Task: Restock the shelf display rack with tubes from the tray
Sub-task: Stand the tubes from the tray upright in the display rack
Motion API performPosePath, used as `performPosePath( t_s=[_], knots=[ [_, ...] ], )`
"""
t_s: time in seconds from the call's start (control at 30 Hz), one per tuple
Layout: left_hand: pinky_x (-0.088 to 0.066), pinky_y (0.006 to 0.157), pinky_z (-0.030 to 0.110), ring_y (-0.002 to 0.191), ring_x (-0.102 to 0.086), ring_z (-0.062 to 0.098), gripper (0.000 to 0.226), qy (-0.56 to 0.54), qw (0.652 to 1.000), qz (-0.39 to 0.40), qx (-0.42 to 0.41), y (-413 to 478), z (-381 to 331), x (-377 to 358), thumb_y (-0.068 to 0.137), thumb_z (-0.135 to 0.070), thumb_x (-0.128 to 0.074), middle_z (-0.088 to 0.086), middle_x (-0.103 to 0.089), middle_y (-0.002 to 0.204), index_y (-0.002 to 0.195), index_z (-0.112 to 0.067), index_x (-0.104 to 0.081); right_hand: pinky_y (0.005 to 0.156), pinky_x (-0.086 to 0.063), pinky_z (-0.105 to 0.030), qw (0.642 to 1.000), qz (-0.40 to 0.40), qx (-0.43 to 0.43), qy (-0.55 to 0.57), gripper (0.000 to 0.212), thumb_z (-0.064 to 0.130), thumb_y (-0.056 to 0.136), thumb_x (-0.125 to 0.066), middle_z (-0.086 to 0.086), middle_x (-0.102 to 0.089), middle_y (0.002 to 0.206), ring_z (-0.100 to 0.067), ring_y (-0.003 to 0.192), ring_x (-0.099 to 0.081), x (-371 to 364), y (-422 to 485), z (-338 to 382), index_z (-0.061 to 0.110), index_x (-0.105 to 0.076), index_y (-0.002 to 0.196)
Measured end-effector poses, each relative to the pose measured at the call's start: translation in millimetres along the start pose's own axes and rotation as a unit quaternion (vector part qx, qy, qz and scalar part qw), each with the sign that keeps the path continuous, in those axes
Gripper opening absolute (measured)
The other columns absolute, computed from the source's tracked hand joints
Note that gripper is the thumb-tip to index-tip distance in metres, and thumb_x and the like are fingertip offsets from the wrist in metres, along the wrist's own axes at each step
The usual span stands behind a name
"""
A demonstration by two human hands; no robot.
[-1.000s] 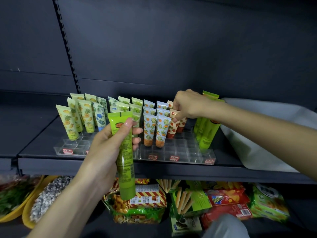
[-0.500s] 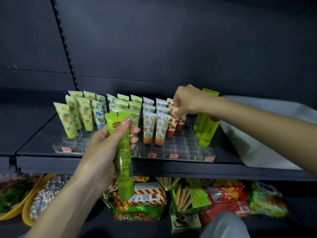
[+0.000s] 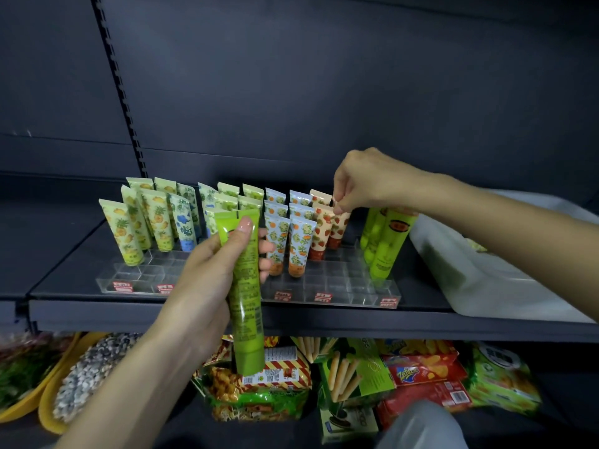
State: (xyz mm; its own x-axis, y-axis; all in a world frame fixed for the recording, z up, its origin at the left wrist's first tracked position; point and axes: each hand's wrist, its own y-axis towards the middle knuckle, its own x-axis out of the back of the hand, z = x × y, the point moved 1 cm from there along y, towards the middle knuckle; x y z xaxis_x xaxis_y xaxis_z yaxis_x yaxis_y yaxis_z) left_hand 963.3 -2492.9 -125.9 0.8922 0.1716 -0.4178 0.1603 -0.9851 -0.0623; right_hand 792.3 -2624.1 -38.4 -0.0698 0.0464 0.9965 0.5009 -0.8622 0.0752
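My left hand [image 3: 207, 280] grips a bright green tube [image 3: 248, 303], cap down, in front of the shelf edge. My right hand [image 3: 369, 183] reaches over the clear display rack [image 3: 343, 286] and pinches the top edge of a strawberry-print tube [image 3: 338, 230] standing in the rack. Several patterned tubes stand cap down in rows: pineapple ones [image 3: 124, 234] at the left, orange-print ones [image 3: 299, 244] in the middle, bright green ones [image 3: 387, 251] at the right. The rack's front slots hold nothing. The white tray [image 3: 479, 286] lies on the shelf to the right, under my right forearm.
The dark shelf [image 3: 227, 315] has a dark back wall with a slotted upright [image 3: 120, 92]. Below it lie snack packets [image 3: 418, 371], biscuit-stick boxes [image 3: 350, 374] and yellow bowls of seeds [image 3: 77, 384] at the lower left.
My right hand has risen a little, so only its fingertips now meet the strawberry tube's top. My left hand with the green tube has stayed almost still.
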Motion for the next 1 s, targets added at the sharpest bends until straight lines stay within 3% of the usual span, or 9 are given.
performPosePath(
  t_s=[0.17,0.27,0.43,0.57,0.63,0.73,0.9,1.0],
  knots=[
    [-0.054,0.066,0.026,0.064,-0.062,0.013,0.038,0.008,0.999,0.050,0.012,-2.4,3.7,-20.1,0.086,-0.034,-0.057,0.004,-0.070,0.080,0.109,-0.005,-0.063,0.072,-0.049,-0.021,0.997,-0.027,0.016,0.077,0.012,0.030,0.076,-0.077,0.011,-0.070,0.073,-0.001,0.075,-0.063,29.2,-32.0,1.1,0.020,-0.076,0.082],
    [-0.053,0.064,0.026,0.065,-0.062,0.013,0.031,0.017,0.996,0.087,0.023,-8.2,8.8,-33.0,0.085,-0.031,-0.056,0.004,-0.070,0.077,0.103,-0.006,-0.064,0.074,-0.051,-0.021,0.985,-0.025,0.041,0.163,0.011,0.032,0.078,-0.074,0.006,-0.073,0.076,-0.002,0.076,-0.066,37.8,-52.1,7.4,0.022,-0.077,0.080],
    [-0.055,0.064,0.024,0.065,-0.062,0.012,0.031,0.037,0.990,0.139,0.012,-20.7,13.6,-52.4,0.086,-0.030,-0.054,0.002,-0.070,0.075,0.103,-0.007,-0.065,0.055,-0.042,-0.010,0.955,0.026,0.077,0.285,0.020,0.027,0.079,-0.072,-0.011,-0.072,0.078,-0.005,0.062,-0.056,38.8,-72.2,19.4,0.008,-0.076,0.083],
    [-0.056,0.066,0.025,0.065,-0.063,0.012,0.028,0.045,0.985,0.167,-0.007,-29.5,13.3,-64.3,0.080,-0.033,-0.056,0.002,-0.071,0.076,0.094,-0.012,-0.068,0.056,-0.042,-0.014,0.932,0.041,0.090,0.348,0.023,0.029,0.072,-0.074,-0.015,-0.066,0.073,-0.007,0.064,-0.053,41.8,-85.2,19.6,0.007,-0.076,0.079],
    [-0.056,0.065,0.024,0.065,-0.063,0.013,0.028,0.041,0.983,0.178,-0.016,-32.3,12.9,-68.7,0.077,-0.034,-0.056,0.002,-0.070,0.074,0.092,-0.013,-0.068,0.059,-0.043,-0.018,0.925,0.047,0.084,0.368,0.023,0.031,0.066,-0.074,-0.009,-0.066,0.070,-0.008,0.065,-0.054,42.5,-90.0,17.4,0.011,-0.076,0.076],
    [-0.055,0.063,0.023,0.064,-0.063,0.013,0.030,0.038,0.980,0.193,-0.028,-34.2,13.1,-73.8,0.076,-0.034,-0.056,0.002,-0.069,0.073,0.094,-0.012,-0.067,0.055,-0.040,-0.018,0.926,0.056,0.076,0.367,0.011,0.023,0.073,-0.076,-0.006,-0.065,0.065,-0.005,0.061,-0.053,40.4,-95.6,16.0,0.011,-0.075,0.074],
    [-0.055,0.064,0.025,0.066,-0.063,0.015,0.029,0.016,0.975,0.219,-0.024,-33.6,14.8,-73.4,0.077,-0.035,-0.060,0.004,-0.070,0.076,0.093,-0.013,-0.069,0.068,-0.048,-0.025,0.925,0.026,0.087,0.370,0.009,0.015,0.076,-0.074,-0.017,-0.071,0.077,-0.013,0.069,-0.062,42.3,-104.2,17.3,0.006,-0.073,0.074],
    [-0.055,0.063,0.025,0.068,-0.064,0.017,0.042,0.023,0.964,0.265,-0.001,-36.3,20.0,-63.7,0.079,-0.048,-0.058,0.007,-0.070,0.081,0.097,-0.013,-0.073,0.068,-0.049,-0.017,0.916,-0.001,0.090,0.391,0.012,0.021,0.069,-0.073,-0.004,-0.071,0.071,-0.007,0.069,-0.062,48.3,-107.2,13.7,0.010,-0.072,0.072]
  ],
)
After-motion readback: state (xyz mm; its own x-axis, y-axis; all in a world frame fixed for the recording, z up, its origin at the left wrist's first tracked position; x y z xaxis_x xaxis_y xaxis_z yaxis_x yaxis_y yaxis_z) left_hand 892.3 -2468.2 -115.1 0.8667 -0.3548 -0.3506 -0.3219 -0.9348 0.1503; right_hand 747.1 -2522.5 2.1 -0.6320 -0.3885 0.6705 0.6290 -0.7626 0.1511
